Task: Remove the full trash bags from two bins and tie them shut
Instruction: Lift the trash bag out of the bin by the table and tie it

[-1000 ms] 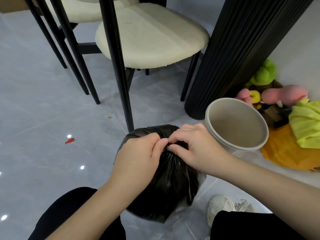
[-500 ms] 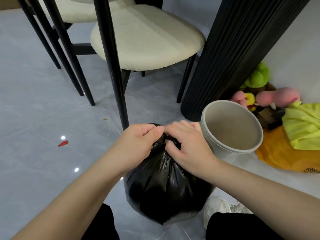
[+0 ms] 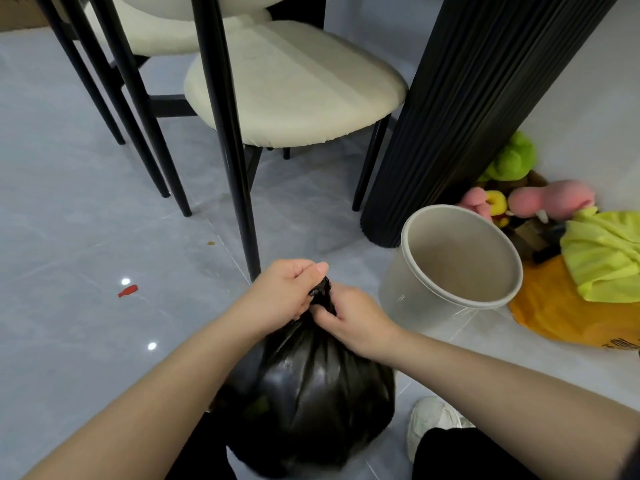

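Two hands, left hand [image 3: 289,289] and right hand [image 3: 349,315], pinch the gathered neck of the bulging black plastic trash bag [image 3: 311,386], on the floor just left of the empty beige round bin [image 3: 460,296]. Advice: cinch the knot low, hold the neck taut, avoid tearing thin film.

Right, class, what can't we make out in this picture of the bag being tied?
Knot on the bag, head view: hidden by the left hand and right hand gripping its neck.
Bag's contents: hidden by dark plastic.
Second bin: none in frame; only one bin shows.
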Available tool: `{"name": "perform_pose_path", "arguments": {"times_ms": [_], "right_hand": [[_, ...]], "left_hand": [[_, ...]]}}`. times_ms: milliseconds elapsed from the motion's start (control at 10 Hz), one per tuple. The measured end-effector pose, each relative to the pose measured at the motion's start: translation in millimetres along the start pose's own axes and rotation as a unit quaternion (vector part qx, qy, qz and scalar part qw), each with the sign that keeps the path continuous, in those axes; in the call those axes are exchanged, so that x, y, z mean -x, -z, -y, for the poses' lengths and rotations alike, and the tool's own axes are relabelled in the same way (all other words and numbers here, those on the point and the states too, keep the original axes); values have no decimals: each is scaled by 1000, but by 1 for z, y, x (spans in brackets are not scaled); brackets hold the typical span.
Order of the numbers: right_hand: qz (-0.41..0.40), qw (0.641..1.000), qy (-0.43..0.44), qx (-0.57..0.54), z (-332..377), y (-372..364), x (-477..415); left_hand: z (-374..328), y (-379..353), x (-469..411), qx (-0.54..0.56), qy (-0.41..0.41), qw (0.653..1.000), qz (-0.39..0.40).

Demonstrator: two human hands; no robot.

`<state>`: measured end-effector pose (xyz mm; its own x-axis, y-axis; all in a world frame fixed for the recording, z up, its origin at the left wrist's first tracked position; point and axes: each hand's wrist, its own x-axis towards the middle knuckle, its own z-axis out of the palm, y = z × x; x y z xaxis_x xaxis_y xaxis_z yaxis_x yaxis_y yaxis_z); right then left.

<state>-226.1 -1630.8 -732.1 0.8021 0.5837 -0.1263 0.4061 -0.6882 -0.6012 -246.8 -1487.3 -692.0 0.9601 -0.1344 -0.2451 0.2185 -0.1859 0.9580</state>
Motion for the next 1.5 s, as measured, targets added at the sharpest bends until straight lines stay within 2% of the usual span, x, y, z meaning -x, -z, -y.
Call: {"name": "perform_pose_path", "arguments": {"times_ms": [100, 200, 300, 400, 500, 700, 800, 1000, 1100, 1200, 1500], "right_hand": [[16, 998, -55, 8, -20, -21, -13], [-12, 995, -88, 37, -45, -35, -23], [-43, 990, -138, -1, -67, -47, -25], [-72, 976, -164, -121, -81, -63, -22], [-45, 973, -156, -164, -92, -77, -21], [-79, 966, -183, -165, -119, -99, -36], [-96, 961, -223, -129, -142, -113, -47], [-130, 940, -266, -171, -175, -126, -46], [-118, 938, -281, -165, -184, -135, -50], [-121, 941, -272, -159, -189, -140, -55], [-177, 928, -177, -275, -185, -141, -51]], "left_hand": [[32, -2, -26, -110, -9, 994, 1], [67, 5, -38, -159, -12, 987, -32], [110, 14, -34, -287, -3, 958, 1], [150, 8, -33, -416, 43, 905, 77], [175, -14, -45, -440, 68, 893, 67], [207, -45, -70, -478, 88, 873, 35], [222, -55, -78, -472, 76, 878, 26], [243, -70, -90, -472, 59, 880, 6], [251, -73, -92, -466, 65, 882, -12], [253, -72, -96, -460, 69, 885, -13], [254, -72, -103, -489, 96, 867, 33]]}}
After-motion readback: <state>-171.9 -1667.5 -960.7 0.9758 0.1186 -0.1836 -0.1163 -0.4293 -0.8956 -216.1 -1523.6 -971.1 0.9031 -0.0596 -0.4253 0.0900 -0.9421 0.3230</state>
